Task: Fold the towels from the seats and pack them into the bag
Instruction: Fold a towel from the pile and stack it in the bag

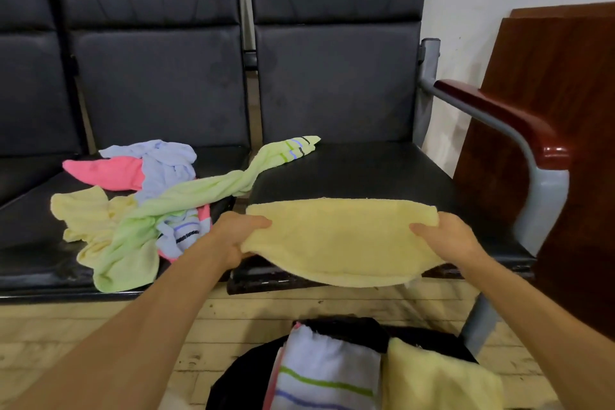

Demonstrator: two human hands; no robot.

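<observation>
- The row of black padded vinyl seats (349, 170) is your work surface here. The right-hand seat has bare room behind the towel, so I'd use it as a folding table rather than folding in mid-air.
- The heap of crumpled pastel terry towels (133, 210) (green, pink, lilac, yellow) sits on the middle seat, with the green one trailing across the gap. Looks like plenty left to do, so keep this fold from dragging into it.
- The folded pale yellow terry towel (339, 240) lies on the front of the right seat, its near edge sagging off the lip. I'd square the edges up before lifting, or it'll slump open.
- The black fabric bag (349, 329) is on the floor right below, already holding a striped lilac towel and a yellow one.
- Left hand (238, 236) grips the towel's left end, thumb on top; right hand (449, 236) grips the right end. Keep both pinches even so it stays flat going down.
</observation>
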